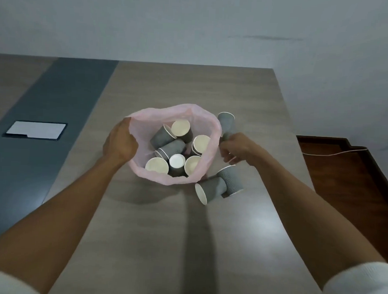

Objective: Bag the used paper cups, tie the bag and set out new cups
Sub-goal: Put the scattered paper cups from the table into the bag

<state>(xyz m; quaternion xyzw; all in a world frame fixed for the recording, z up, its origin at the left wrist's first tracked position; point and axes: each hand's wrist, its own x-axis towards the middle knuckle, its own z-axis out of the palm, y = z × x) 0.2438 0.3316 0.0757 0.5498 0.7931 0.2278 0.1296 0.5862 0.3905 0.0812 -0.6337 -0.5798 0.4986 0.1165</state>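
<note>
On the wood-grain table (pixel 155 222), at its middle, a thin pink plastic bag (pixel 143 132) stands open with its mouth spread wide. Inside it lie a jumble of grey ripple-wall paper cups (pixel 173 146) with cream insides; some lie on their sides and others show their open mouths or a white base upward. Just outside the bag's near right edge, two more grey cups rest on the table: a tipped cup (pixel 211 190) lying on its side with its mouth toward the camera, and an inverted cup (pixel 230 181) touching it behind. At the bag's far right rim, a held cup (pixel 226 126) sticks up, tilted, rim uppermost.

The left hand (pixel 120 144) grips the bag's left rim, fingers curled round the plastic, its back toward the camera. The right hand (pixel 234 148) is at the bag's right side, its fingers curled round the lower part of the held cup; whether it also pinches the bag's rim cannot be told. Both forearms are bare and reach in from the near corners, with a white rolled sleeve (pixel 359 284) showing at the right elbow.

Left of the bag, a dark grey band (pixel 46 141) runs along the table, with a white rectangular panel (pixel 36 130) set in a dark frame. Right of the table is a dark brown wooden surface (pixel 346 178) with a thin white cable (pixel 333 152) across it. Beyond the table rises a plain pale wall (pixel 193 25).
</note>
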